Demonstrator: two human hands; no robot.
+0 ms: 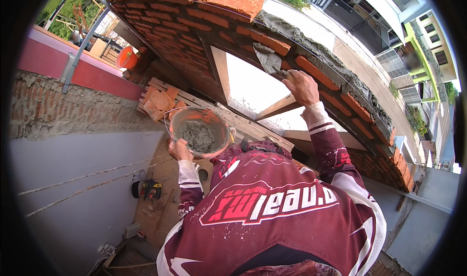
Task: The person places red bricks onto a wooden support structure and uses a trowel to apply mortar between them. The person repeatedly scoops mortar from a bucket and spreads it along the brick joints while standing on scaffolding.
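Observation:
My left hand (181, 150) is closed on the rim of a bucket (222, 126), which I hold in front of me at waist height. Wet grey mortar (195, 135) lies inside it. Out to the right, my right hand (302, 87) grips the handle of a trowel (267, 58); grey mortar coats its blade. The blade is at the near side of a red brick wall (194, 25), just below its top course. A rough bed of mortar (311, 42) runs along part of the top, and a row of bricks (231, 2) sits farther left.
Loose bricks (159, 103) are piled on a wooden plank platform (241, 114) beside the bucket. An opening with a wooden frame (222, 74) breaks the wall. An orange bucket (127, 58) stands at the far left. Below, a yellow-and-black tool (152, 189) rests on boards near two ropes (97, 173).

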